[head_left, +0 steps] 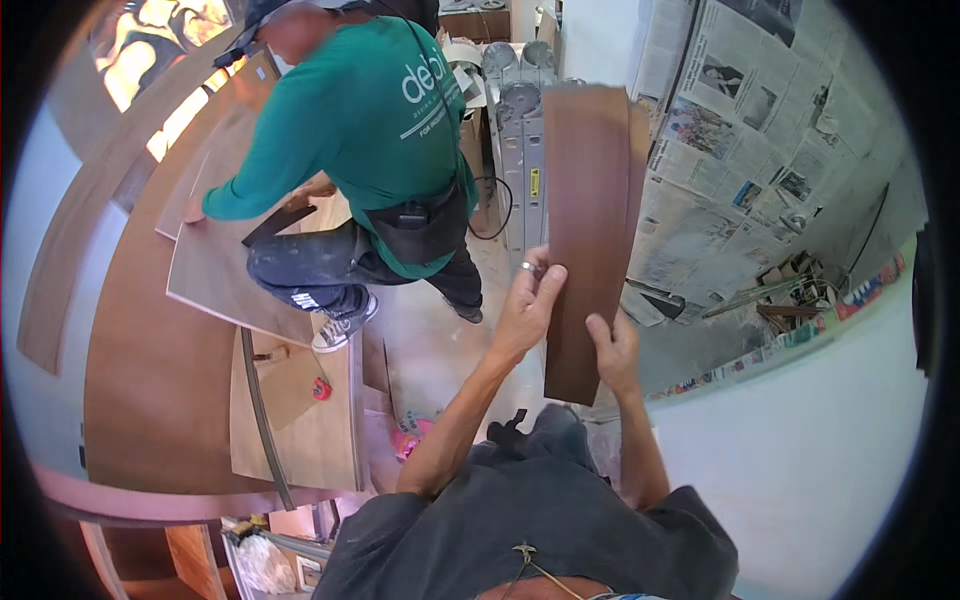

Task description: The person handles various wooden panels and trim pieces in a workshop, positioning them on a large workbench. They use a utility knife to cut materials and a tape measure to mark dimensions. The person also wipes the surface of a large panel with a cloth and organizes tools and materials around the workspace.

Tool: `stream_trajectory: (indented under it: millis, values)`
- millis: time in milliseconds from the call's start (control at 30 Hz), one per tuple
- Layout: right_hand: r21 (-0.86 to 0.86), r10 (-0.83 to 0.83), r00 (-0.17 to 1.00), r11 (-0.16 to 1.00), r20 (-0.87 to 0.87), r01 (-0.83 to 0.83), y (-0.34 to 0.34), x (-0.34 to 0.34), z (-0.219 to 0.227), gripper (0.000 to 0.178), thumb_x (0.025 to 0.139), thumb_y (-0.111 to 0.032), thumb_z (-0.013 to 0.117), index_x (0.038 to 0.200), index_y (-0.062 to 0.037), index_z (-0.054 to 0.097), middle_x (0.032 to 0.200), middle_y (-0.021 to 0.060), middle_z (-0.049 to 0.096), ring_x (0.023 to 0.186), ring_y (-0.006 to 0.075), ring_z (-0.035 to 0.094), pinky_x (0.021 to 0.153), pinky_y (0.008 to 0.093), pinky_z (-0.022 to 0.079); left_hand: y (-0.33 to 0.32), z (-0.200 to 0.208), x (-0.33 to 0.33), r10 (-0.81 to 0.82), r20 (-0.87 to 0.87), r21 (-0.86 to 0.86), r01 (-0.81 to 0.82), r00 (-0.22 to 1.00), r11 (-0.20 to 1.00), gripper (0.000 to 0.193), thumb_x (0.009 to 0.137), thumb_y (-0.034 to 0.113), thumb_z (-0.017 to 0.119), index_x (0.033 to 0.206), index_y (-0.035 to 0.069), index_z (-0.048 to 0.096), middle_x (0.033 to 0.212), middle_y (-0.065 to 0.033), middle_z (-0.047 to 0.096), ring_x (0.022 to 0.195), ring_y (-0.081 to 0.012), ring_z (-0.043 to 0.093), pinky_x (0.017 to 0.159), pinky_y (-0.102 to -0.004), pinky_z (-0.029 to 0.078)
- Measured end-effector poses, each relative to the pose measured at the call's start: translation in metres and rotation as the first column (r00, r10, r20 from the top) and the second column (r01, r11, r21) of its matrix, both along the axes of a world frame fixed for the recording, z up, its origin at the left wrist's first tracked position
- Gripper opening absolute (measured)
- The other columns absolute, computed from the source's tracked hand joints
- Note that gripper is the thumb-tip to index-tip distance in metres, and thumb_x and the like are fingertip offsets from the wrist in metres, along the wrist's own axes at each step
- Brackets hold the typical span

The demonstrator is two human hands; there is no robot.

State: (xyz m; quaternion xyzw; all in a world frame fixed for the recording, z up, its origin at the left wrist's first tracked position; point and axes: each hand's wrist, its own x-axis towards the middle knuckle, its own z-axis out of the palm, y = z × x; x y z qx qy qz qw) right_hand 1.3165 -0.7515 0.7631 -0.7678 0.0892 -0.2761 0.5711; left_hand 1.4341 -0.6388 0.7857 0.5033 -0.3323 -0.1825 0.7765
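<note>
Upright in front of me are brown wood-grain strips (588, 220), at least two, fanned slightly apart at the top right. My left hand (528, 308), with a ring on one finger, grips their left edge, thumb on the front face. Lower down, my right hand (616, 350) is closed on the right edge, its thumb also in front and its other fingers largely hidden behind. The strips' bottom end hangs just above my dark shirt and lap.
A person in a green shirt (370, 130) leans over a wood sheet (235, 260) on the left. A red tape measure (321, 389) and a dark curved strip (265, 430) lie on a board. A folded metal ladder (522, 180) stands ahead; newspaper (740, 130) covers the right side.
</note>
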Motion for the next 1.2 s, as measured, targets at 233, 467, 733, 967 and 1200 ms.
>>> stream_trajectory:
  millis: [233,467,733,967,1200]
  values:
    - [-0.156,-0.048,0.978,0.984,0.205,0.081,-0.109,0.175,0.082,0.039,0.094,-0.027,0.051,0.117,0.0044,0.056,0.109,0.0123,0.063,0.098,0.0167,0.057,0.088,0.0307,0.043,0.034,-0.045,0.083,0.087,0.001,0.191,-0.086,0.996,0.978,0.036,0.099,0.021,0.043,0.127,-0.001,0.043,0.117,-0.0150,0.055,0.108,-0.0221,0.055,0.095,-0.0355,0.045]
    - [-0.136,0.082,0.965,0.990,0.249,-0.049,-0.203,0.420,0.182,0.047,0.093,-0.037,0.049,0.111,0.0052,0.059,0.103,0.0135,0.064,0.091,0.0218,0.060,0.083,0.0319,0.045,0.035,-0.106,0.133,0.090,-0.194,0.353,-0.016,0.977,0.935,0.031,0.098,0.016,0.045,0.124,-0.001,0.047,0.109,-0.0126,0.059,0.107,-0.0206,0.056,0.094,-0.0343,0.044]
    - [-0.455,0.107,0.964,0.890,0.245,0.017,-0.281,0.763,0.234,0.043,0.089,-0.029,0.050,0.114,0.0049,0.057,0.102,0.0187,0.064,0.097,0.0292,0.060,0.085,0.0373,0.045,-0.044,-0.088,0.208,-0.018,-0.253,0.520,0.151,0.967,0.841,0.031,0.096,0.014,0.048,0.123,-0.001,0.049,0.114,-0.0135,0.059,0.108,-0.0201,0.056,0.094,-0.0319,0.043]
    - [-0.639,-0.101,0.986,0.769,-0.136,-0.009,-0.307,1.006,0.121,0.074,0.084,-0.055,0.043,0.125,0.0072,0.051,0.124,0.0313,0.050,0.121,0.0433,0.046,0.103,0.0433,0.034,-0.087,-0.076,0.249,0.038,-0.178,0.525,0.062,0.983,0.849,0.034,0.096,0.017,0.049,0.125,0.000,0.048,0.115,-0.0164,0.060,0.109,-0.0239,0.057,0.093,-0.0337,0.042]
    - [-0.586,-0.071,0.995,0.804,0.073,0.101,-0.281,1.016,0.102,0.075,0.084,-0.051,0.051,0.134,0.0042,0.041,0.128,0.0266,0.051,0.121,0.0350,0.049,0.102,0.0356,0.038,-0.082,-0.079,0.238,0.259,-0.339,0.507,-0.056,0.904,0.860,0.035,0.094,0.008,0.049,0.127,-0.002,0.045,0.120,-0.0166,0.057,0.113,-0.0232,0.055,0.097,-0.0331,0.041]
